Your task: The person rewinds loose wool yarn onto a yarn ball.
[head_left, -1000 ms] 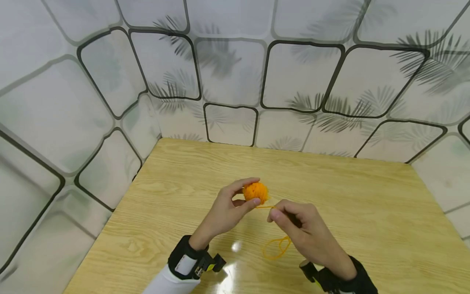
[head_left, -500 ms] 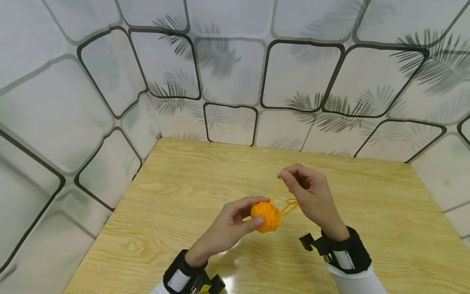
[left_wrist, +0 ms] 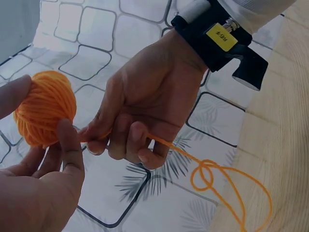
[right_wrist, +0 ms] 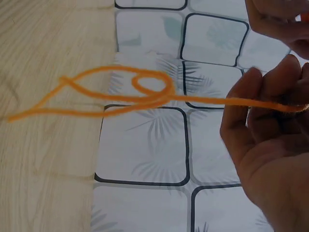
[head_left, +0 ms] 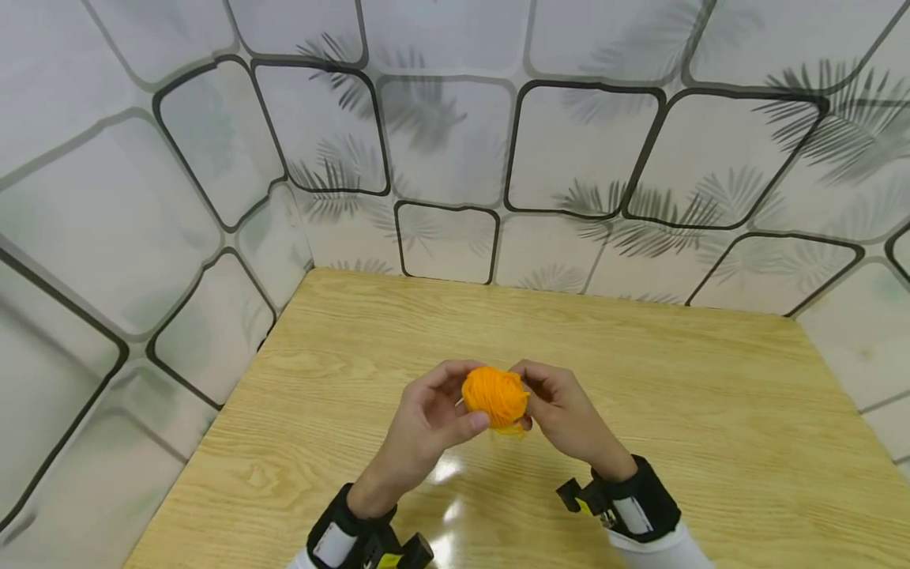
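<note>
An orange ball of yarn (head_left: 495, 395) is held above the table between the thumb and fingers of my left hand (head_left: 426, 415). My right hand (head_left: 569, 411) is close against the ball's right side, its fingers curled on the yarn strand. In the left wrist view, the strand (left_wrist: 174, 148) runs from the ball (left_wrist: 46, 108) through the right hand's fingers (left_wrist: 137, 131) and out the other side. Beyond the hand it dangles in a loose looped tangle (right_wrist: 154, 87), seen in the right wrist view. The head view mostly hides this tail behind the ball and hand.
A light wood-grain table (head_left: 370, 340) lies under both hands. Wall covering with dark outlined shapes and palm leaves (head_left: 448, 142) rises behind the table and at its left. Each wrist wears a black strap with a small camera, such as the right strap (head_left: 640, 506).
My right hand went up and away, drawing the strand above the ball, then came back down beside it. The ball has turned in my left hand, moving right and then back left.
</note>
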Action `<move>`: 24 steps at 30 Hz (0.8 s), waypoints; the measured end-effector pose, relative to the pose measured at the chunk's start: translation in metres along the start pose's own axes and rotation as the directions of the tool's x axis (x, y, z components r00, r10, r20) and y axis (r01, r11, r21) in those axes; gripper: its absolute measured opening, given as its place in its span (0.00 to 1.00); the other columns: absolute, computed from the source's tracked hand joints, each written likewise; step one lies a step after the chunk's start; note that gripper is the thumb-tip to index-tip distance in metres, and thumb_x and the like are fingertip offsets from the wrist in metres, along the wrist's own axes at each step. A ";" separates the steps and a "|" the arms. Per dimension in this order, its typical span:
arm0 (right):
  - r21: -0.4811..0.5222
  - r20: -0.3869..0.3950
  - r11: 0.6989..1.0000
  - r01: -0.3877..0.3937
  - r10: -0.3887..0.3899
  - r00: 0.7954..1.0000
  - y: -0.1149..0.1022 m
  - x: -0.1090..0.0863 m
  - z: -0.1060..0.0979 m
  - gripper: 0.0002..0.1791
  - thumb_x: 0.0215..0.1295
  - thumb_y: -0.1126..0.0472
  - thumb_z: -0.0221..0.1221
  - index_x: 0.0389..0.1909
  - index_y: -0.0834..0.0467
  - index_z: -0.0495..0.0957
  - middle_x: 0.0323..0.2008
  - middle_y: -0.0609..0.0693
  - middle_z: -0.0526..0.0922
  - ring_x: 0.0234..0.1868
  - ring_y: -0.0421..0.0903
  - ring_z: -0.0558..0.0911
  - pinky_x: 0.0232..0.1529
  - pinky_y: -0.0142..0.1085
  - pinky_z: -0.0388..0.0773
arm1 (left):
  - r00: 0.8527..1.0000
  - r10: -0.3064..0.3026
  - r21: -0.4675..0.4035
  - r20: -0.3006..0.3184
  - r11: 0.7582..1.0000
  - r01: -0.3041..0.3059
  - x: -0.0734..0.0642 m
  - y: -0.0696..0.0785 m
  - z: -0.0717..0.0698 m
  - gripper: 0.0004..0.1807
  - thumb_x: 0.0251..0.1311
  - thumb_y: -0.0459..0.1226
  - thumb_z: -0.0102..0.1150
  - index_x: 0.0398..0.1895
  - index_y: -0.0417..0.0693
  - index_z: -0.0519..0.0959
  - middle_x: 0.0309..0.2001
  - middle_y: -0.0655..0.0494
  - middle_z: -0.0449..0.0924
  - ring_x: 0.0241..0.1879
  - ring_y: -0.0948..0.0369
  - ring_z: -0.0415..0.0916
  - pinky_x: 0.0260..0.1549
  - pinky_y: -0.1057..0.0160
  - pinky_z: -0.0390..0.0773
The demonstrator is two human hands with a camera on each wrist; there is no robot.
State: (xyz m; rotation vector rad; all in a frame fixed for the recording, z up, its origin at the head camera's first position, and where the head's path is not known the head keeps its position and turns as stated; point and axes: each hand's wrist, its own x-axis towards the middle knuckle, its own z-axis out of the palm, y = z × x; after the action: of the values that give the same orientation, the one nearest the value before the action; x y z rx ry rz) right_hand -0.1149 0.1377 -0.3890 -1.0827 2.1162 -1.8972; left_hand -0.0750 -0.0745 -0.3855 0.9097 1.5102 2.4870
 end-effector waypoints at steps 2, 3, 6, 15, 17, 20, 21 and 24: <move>0.018 0.027 1.000 -0.020 0.020 0.999 -0.001 -0.003 0.006 0.11 0.79 0.71 0.47 0.51 0.66 0.77 0.29 0.50 0.76 0.18 0.44 0.73 0.17 0.38 0.79 | 0.999 -0.006 -0.006 -0.044 1.000 0.005 0.000 0.000 0.000 0.26 0.65 0.35 0.68 0.61 0.33 0.70 0.57 0.49 0.74 0.56 0.58 0.75 0.57 0.63 0.78; 0.018 0.033 1.000 -0.019 0.018 0.999 -0.001 -0.004 0.008 0.12 0.79 0.72 0.46 0.54 0.66 0.77 0.30 0.51 0.74 0.17 0.44 0.72 0.15 0.39 0.78 | 0.998 -0.007 -0.005 -0.061 1.000 0.007 0.000 0.000 0.000 0.26 0.65 0.35 0.68 0.62 0.33 0.70 0.57 0.49 0.74 0.56 0.57 0.75 0.56 0.63 0.78; -0.033 0.028 0.999 0.007 -0.007 1.000 -0.002 -0.005 0.013 0.16 0.77 0.74 0.47 0.59 0.64 0.77 0.37 0.53 0.73 0.19 0.42 0.71 0.15 0.35 0.76 | 0.995 -0.003 0.002 -0.095 1.000 0.003 0.001 0.000 0.000 0.27 0.65 0.36 0.68 0.61 0.31 0.70 0.56 0.48 0.74 0.56 0.57 0.75 0.56 0.63 0.79; -0.117 -0.009 0.992 -0.053 0.052 0.999 0.003 -0.008 0.023 0.12 0.79 0.69 0.49 0.42 0.63 0.82 0.24 0.52 0.76 0.21 0.39 0.66 0.21 0.31 0.66 | 0.992 0.001 -0.079 -0.130 0.997 -0.011 0.001 0.002 0.000 0.21 0.67 0.35 0.66 0.59 0.41 0.74 0.55 0.50 0.76 0.54 0.58 0.75 0.56 0.64 0.78; -0.102 0.009 0.993 -0.068 0.069 0.998 0.006 -0.009 0.025 0.14 0.81 0.67 0.46 0.40 0.62 0.81 0.23 0.55 0.76 0.19 0.41 0.66 0.20 0.32 0.67 | 0.991 0.003 -0.111 -0.136 0.994 -0.018 0.001 0.003 0.000 0.20 0.68 0.35 0.65 0.60 0.41 0.74 0.55 0.50 0.77 0.53 0.58 0.75 0.57 0.64 0.77; -0.020 0.050 0.994 -0.107 0.108 0.993 0.011 -0.013 0.031 0.15 0.83 0.66 0.42 0.43 0.63 0.77 0.20 0.58 0.69 0.16 0.42 0.65 0.15 0.31 0.66 | 0.989 0.011 -0.141 -0.150 0.989 -0.033 0.002 0.006 0.000 0.19 0.69 0.33 0.63 0.60 0.41 0.73 0.55 0.50 0.77 0.53 0.58 0.75 0.58 0.63 0.76; 0.004 0.063 0.992 -0.127 0.127 0.990 0.013 -0.014 0.033 0.15 0.83 0.65 0.41 0.46 0.64 0.77 0.21 0.60 0.69 0.16 0.42 0.65 0.14 0.31 0.67 | 0.987 0.016 -0.142 -0.157 0.989 -0.039 0.003 0.007 0.000 0.19 0.70 0.33 0.62 0.61 0.41 0.73 0.55 0.50 0.76 0.53 0.58 0.75 0.58 0.63 0.76; 0.041 0.088 0.985 -0.168 0.164 0.983 0.017 -0.020 0.040 0.15 0.84 0.64 0.40 0.50 0.64 0.76 0.24 0.61 0.70 0.15 0.39 0.63 0.12 0.30 0.63 | 0.980 0.029 -0.140 -0.199 0.989 -0.057 0.005 0.011 -0.002 0.18 0.71 0.33 0.61 0.61 0.41 0.72 0.55 0.50 0.76 0.53 0.58 0.75 0.58 0.62 0.77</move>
State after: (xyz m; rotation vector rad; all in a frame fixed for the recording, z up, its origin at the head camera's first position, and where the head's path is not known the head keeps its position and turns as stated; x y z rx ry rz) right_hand -0.0874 0.1153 -0.4203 -0.9270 2.0354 -1.7848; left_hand -0.0779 -0.0791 -0.3747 0.6990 1.3496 2.7464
